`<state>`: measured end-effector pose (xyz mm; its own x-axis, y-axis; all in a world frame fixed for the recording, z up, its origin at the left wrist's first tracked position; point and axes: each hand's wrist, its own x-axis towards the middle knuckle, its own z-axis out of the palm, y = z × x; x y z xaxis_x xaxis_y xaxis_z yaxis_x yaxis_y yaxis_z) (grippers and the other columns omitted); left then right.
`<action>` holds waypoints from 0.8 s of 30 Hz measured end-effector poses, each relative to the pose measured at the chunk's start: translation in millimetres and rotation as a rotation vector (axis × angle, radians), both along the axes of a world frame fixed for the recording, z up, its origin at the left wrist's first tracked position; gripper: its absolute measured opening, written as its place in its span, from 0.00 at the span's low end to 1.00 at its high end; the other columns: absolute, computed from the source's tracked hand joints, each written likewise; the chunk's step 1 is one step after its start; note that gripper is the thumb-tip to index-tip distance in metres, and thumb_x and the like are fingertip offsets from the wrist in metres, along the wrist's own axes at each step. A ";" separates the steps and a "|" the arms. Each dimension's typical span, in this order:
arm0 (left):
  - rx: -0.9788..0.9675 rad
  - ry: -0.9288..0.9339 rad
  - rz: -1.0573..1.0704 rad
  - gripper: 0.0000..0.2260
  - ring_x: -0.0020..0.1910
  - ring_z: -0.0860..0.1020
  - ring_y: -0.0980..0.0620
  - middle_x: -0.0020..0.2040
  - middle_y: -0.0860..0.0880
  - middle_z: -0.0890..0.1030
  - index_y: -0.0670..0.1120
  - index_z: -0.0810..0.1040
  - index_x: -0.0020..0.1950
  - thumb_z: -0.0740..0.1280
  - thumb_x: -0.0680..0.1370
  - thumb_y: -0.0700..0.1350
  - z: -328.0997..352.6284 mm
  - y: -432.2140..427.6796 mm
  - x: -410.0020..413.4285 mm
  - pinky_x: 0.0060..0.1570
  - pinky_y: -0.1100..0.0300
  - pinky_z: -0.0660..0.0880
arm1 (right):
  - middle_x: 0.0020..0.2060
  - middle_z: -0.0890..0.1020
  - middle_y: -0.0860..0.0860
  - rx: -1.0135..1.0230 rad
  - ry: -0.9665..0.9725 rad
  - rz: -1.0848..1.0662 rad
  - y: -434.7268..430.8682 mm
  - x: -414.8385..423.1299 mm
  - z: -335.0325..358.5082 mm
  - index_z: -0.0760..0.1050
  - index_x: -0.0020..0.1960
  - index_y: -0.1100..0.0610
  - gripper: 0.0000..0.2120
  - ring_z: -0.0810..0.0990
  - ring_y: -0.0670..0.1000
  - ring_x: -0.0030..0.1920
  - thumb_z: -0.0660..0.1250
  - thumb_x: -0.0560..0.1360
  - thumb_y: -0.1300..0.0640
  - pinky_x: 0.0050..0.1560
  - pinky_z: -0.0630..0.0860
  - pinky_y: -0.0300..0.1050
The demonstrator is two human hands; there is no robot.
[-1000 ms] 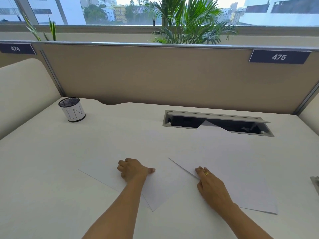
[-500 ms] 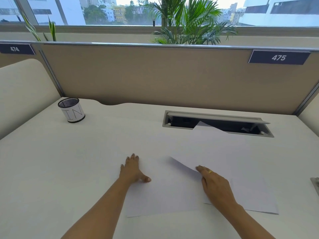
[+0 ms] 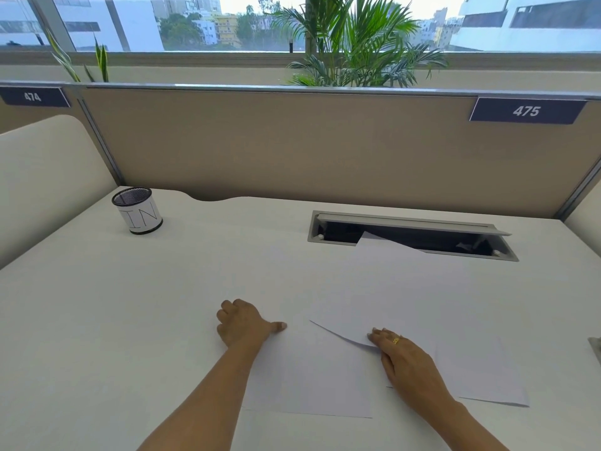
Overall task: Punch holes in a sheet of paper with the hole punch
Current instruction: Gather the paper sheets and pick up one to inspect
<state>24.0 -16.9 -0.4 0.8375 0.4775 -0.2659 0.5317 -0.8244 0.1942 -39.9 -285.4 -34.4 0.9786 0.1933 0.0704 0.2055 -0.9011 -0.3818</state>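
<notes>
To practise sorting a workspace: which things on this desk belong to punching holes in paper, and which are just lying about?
For the job: near sheet, at the left hand; far sheet, under the right hand. No hole punch plainly shows.
Lying about: mesh cup marked IN; open cable tray; palm plant.

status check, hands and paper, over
Left hand curled, resting on near sheet. Right hand on raised edge of second sheet, thumb hidden. Second sheet overlaps the near one. No hole punch clearly in view.

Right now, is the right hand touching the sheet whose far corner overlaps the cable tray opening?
Touching. The head view shows the right hand lying flat on top of that sheet, straight fingers pressing down at its near edge.
</notes>
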 end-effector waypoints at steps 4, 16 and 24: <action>-0.113 0.038 0.075 0.46 0.66 0.66 0.44 0.65 0.41 0.66 0.37 0.61 0.66 0.76 0.61 0.62 5.8 -1.7 5.7 0.59 0.54 0.71 | 0.70 0.69 0.44 -0.002 -0.007 -0.002 -0.6 0.9 -0.9 0.69 0.68 0.49 0.19 0.65 0.43 0.71 0.55 0.79 0.61 0.68 0.61 0.34; -0.154 0.028 0.061 0.33 0.64 0.68 0.44 0.63 0.44 0.70 0.42 0.70 0.61 0.75 0.65 0.58 6.6 -7.6 4.3 0.60 0.51 0.68 | 0.69 0.69 0.42 0.001 -0.005 -0.002 -1.9 2.2 -2.8 0.69 0.68 0.48 0.20 0.64 0.41 0.71 0.54 0.79 0.61 0.68 0.61 0.34; -0.196 -0.049 0.324 0.58 0.76 0.41 0.38 0.76 0.35 0.42 0.41 0.39 0.76 0.72 0.63 0.65 6.5 11.8 -10.8 0.71 0.39 0.40 | 0.69 0.70 0.43 0.014 -0.018 -0.003 -1.9 1.5 -3.4 0.70 0.68 0.49 0.20 0.65 0.42 0.71 0.55 0.79 0.61 0.68 0.61 0.35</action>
